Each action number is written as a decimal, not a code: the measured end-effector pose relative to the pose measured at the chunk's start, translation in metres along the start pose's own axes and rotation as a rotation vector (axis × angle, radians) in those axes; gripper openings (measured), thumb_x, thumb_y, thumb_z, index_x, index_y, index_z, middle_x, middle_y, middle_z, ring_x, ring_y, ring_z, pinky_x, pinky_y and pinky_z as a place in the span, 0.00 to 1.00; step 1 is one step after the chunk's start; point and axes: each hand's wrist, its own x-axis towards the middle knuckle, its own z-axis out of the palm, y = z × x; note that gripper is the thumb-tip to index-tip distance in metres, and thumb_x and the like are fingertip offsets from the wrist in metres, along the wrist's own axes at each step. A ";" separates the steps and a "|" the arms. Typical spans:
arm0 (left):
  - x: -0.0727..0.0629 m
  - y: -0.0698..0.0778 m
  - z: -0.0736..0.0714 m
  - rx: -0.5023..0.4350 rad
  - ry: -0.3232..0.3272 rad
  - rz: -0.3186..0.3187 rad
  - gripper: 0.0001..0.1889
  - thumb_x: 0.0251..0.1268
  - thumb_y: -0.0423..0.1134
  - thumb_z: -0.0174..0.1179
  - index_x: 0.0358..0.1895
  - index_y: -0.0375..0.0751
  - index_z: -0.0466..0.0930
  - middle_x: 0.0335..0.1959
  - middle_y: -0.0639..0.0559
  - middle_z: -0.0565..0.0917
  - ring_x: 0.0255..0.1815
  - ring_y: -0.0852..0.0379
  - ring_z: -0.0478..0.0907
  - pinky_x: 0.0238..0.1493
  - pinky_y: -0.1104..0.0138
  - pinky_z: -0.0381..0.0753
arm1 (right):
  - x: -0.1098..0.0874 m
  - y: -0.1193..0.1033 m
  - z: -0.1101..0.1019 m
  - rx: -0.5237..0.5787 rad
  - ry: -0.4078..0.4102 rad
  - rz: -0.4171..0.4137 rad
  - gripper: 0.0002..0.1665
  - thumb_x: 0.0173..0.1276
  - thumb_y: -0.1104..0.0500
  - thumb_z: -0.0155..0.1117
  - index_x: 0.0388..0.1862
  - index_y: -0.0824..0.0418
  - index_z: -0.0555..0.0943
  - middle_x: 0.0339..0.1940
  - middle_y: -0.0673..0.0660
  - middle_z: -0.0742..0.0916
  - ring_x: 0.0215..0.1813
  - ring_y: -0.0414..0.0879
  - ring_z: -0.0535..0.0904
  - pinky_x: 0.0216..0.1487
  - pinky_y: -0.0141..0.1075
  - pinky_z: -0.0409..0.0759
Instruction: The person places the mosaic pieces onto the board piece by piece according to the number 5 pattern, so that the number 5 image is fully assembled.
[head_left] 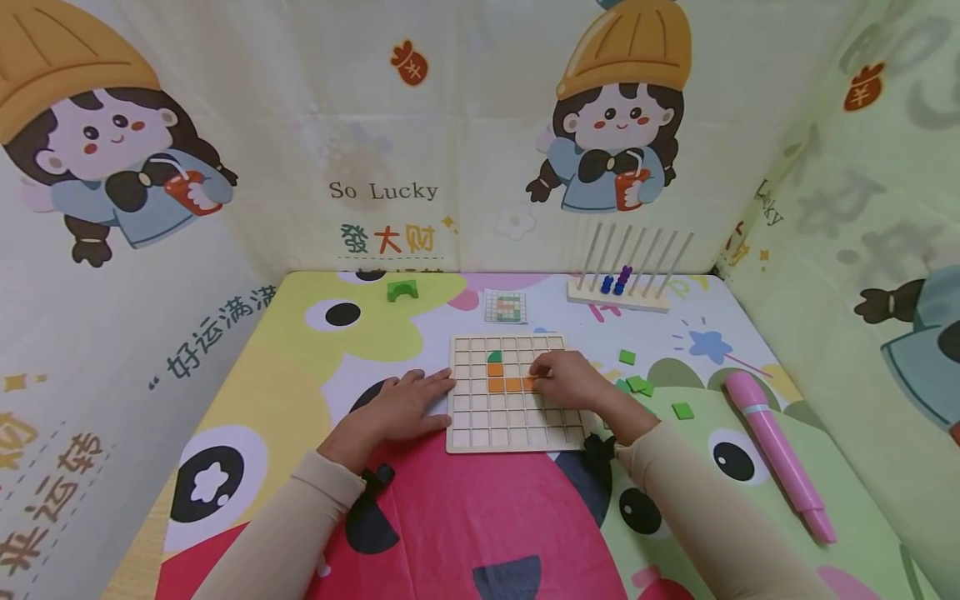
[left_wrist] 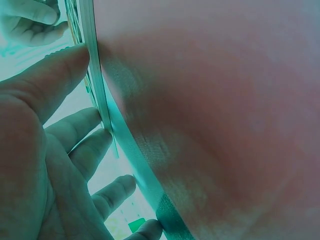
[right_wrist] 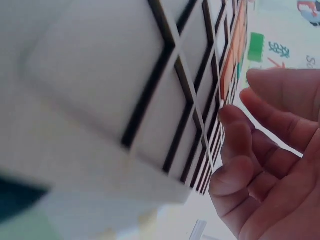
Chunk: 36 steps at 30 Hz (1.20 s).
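Observation:
A wooden grid board (head_left: 480, 437) lies flat on the table cover. My left hand (head_left: 406, 406) is spread along its left side, fingertips at the edge; the left wrist view shows that hand's straight fingers (left_wrist: 75, 127) at the board's side. On the grid sit a green curved-edge tile (head_left: 495, 357), an orange square tile (head_left: 496, 369) below it, and a row of orange tiles (head_left: 513, 384). My right hand (head_left: 570, 379) reaches over the board with bent fingers, fingertips right at the row's rightmost orange tile (head_left: 528, 384). Whether they pinch it I cannot tell.
Several green square tiles (head_left: 682, 411) lie right of the board. A patterned card (head_left: 506, 307) is behind it. Further back stand a green arch block (head_left: 402, 290) and a peg rack (head_left: 617, 298) with blue and purple beads. A pink pen-shaped object (head_left: 780, 457) lies at the right.

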 end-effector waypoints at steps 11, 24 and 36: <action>-0.001 0.000 0.001 -0.004 0.014 0.004 0.41 0.67 0.58 0.66 0.81 0.55 0.63 0.84 0.53 0.61 0.80 0.37 0.59 0.73 0.36 0.62 | -0.024 0.028 -0.025 0.041 0.019 0.095 0.16 0.74 0.58 0.63 0.56 0.65 0.84 0.45 0.59 0.88 0.47 0.52 0.85 0.47 0.47 0.83; 0.000 -0.003 0.003 -0.002 0.022 0.020 0.39 0.70 0.59 0.63 0.81 0.55 0.62 0.84 0.54 0.60 0.81 0.37 0.58 0.74 0.36 0.61 | -0.059 0.085 -0.051 -0.004 0.067 0.147 0.20 0.75 0.57 0.62 0.58 0.68 0.83 0.44 0.64 0.88 0.42 0.56 0.84 0.41 0.48 0.82; 0.000 -0.002 0.001 -0.011 0.011 0.008 0.40 0.69 0.58 0.64 0.81 0.56 0.63 0.84 0.54 0.60 0.81 0.37 0.58 0.74 0.35 0.60 | -0.078 0.110 -0.060 -0.102 0.064 0.152 0.19 0.67 0.61 0.67 0.56 0.67 0.85 0.42 0.67 0.87 0.47 0.61 0.81 0.51 0.59 0.78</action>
